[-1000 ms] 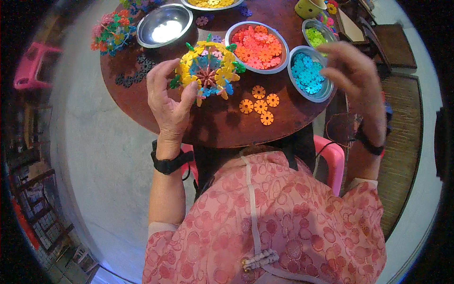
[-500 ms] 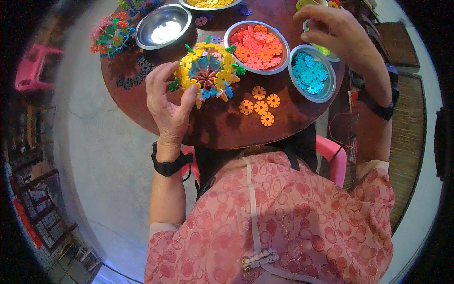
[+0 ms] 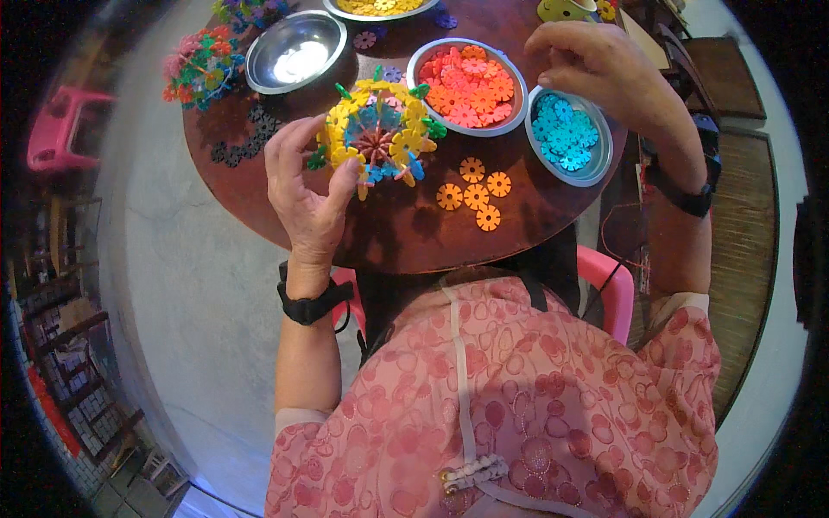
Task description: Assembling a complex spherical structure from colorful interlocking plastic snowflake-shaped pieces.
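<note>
My left hand (image 3: 306,186) grips a ball (image 3: 376,142) built from interlocking plastic flower pieces, its fingers and thumb closed round the left side. Yellow, blue and green pieces form its outside, with a reddish-brown centre. Above the teal flower pieces (image 3: 566,129) in an oval metal bowl (image 3: 596,173) hovers my right hand (image 3: 587,65), fingers curled toward the thumb. What they hold, if anything, is hidden. Several loose orange flower pieces (image 3: 476,197) lie on the table right of the ball.
Coral and orange pieces fill a metal bowl (image 3: 410,69) beyond the ball. Another metal bowl (image 3: 298,52) stands back left, beside a multicoloured flower-piece model (image 3: 205,69). Dark pieces (image 3: 246,142) lie at the left of the round brown table (image 3: 414,237). A yellow cup (image 3: 566,9) stands far right.
My right hand has shifted slightly left, its curled fingers coming closer to the coral bowl. My left hand keeps the ball in nearly the same place.
</note>
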`<state>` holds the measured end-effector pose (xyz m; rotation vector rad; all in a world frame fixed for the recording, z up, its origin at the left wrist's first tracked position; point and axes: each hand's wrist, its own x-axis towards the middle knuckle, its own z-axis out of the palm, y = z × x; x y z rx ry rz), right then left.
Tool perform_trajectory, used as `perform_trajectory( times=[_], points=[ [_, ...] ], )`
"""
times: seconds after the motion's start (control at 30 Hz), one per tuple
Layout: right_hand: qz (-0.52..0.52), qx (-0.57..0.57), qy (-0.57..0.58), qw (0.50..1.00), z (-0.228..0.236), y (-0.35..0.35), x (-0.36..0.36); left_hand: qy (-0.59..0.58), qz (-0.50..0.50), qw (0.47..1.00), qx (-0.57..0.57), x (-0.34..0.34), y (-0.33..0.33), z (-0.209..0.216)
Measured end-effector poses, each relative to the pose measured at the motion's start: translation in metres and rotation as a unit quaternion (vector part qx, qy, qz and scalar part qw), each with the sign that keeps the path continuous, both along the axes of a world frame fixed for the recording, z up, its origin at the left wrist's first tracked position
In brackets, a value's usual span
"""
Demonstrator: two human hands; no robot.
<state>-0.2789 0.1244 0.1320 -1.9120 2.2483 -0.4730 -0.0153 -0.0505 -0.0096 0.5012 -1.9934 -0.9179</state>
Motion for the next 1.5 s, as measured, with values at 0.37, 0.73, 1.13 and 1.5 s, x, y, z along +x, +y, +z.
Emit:
perform_trajectory(
  times=[0.37,0.73,1.13,1.5],
  points=[
    [0.060,0.052,0.125,0.989,-0.072,-0.029,-0.016,0.006,-0.012,1.000,0.004,0.000,0.000,-0.004],
    [0.065,0.118,0.119,0.984,-0.106,-0.052,-0.004,0.007,-0.018,1.000,0.017,0.001,0.000,-0.005],
    [0.053,0.076,0.135,0.987,-0.119,-0.051,-0.008,0.010,-0.020,1.000,0.012,0.000,-0.001,-0.003],
    [0.020,0.118,0.135,0.984,-0.102,-0.038,-0.019,-0.016,0.005,1.000,-0.005,0.001,0.000,0.000]
  ],
)
